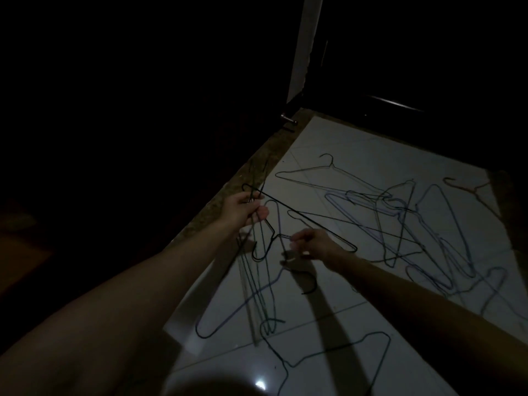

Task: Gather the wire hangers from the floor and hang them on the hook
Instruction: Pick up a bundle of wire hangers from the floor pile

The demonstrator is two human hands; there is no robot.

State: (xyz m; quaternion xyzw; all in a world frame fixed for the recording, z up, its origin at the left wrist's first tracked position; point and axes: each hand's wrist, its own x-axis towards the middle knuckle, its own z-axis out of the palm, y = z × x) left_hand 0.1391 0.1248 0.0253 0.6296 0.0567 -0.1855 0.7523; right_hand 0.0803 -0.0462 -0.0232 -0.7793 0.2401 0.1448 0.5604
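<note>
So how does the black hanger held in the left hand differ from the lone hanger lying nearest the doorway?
The black hanger is lifted off the floor, gripped by the left hand; the far hanger lies flat on the white tiles, untouched. The black hanger looks darker and bolder; the far one looks paler and thinner. The black one crosses other wires; the far one sits mostly apart from the pile. Both are triangular wire hangers.

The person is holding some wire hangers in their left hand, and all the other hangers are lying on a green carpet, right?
Not quite. The left hand does hold wire hangers, but the head view shows the other hangers lying on a white tiled floor, not a green carpet.
</note>
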